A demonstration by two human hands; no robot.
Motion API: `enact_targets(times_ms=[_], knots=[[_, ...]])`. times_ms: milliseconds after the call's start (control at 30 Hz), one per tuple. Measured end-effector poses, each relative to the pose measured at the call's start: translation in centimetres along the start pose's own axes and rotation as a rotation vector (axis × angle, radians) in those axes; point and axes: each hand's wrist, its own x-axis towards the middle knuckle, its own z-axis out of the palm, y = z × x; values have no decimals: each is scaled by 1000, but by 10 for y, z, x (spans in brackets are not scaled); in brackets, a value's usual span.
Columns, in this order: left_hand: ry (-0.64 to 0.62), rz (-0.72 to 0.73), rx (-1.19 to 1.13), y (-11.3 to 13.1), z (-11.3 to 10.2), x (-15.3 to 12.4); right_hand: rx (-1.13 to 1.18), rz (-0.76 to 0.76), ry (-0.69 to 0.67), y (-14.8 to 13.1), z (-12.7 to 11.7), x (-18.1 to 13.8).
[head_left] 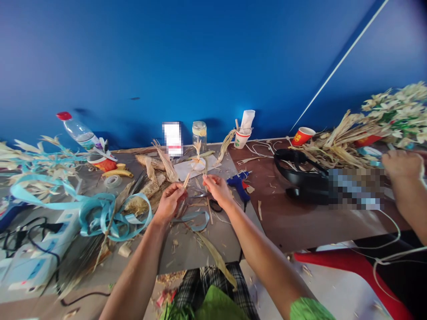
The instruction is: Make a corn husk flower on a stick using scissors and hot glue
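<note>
My left hand (171, 201) is closed in a pinch around a short, pale piece of corn husk (187, 179), which points up from the fingertips. Just to its right, my right hand (218, 190) also pinches with thumb and forefinger; whatever lies between those fingertips is too small to make out. Beyond both hands, a small husk flower (198, 161) stands on a white sheet of paper (182, 170). Scissors (215, 205) lie partly hidden between my hands, and a blue glue gun (238, 184) rests right of my right hand.
Tangled light-blue ribbon (96, 213), dried corn husks (151, 180) and a power strip (43, 249) crowd the left. A lidded jar (199, 133) and paper cup (243, 138) stand by the blue wall. Rightward are a black headset-like object (293, 171) and another person's hand (402, 164).
</note>
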Motion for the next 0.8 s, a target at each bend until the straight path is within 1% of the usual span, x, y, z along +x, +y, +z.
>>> enact_targets(times_ms=[33, 100, 200, 300, 367, 467, 567, 600, 633, 667, 700, 733, 767, 800], knots=[[15, -8, -22, 0, 1, 0, 17, -4, -27, -1, 1, -2], [6, -36, -76, 0, 4, 1, 51, -8, -91, -3, 3, -6], [-63, -81, -142, 1, 7, 0, 66, -27, -206, -8, 9, -13], [-134, -104, -179, 2, 10, -2, 60, -16, -317, -13, 15, -20], [-154, -108, -209, 3, 11, -3, 51, -5, -371, -17, 18, -24], [-114, -111, -245, 2, 9, -1, 27, -27, -421, -20, 20, -27], [-18, -100, -265, 0, 5, 3, -21, -55, -456, -21, 16, -25], [25, -93, -258, -1, 3, 4, -52, -70, -422, -21, 13, -23], [69, -84, -241, -1, 2, 5, -102, -93, -351, -19, 8, -20], [109, -80, -211, -1, 2, 6, -172, -121, -251, -17, 3, -15], [140, -80, -175, -1, 1, 6, -256, -155, -120, -15, -4, -10], [157, -82, -139, -1, 1, 6, -352, -181, 3, -13, -10, -5], [158, -85, -109, -1, 2, 5, -445, -191, 76, -10, -16, 0], [144, -88, -90, 0, 2, 5, -526, -180, 111, -7, -21, 4]])
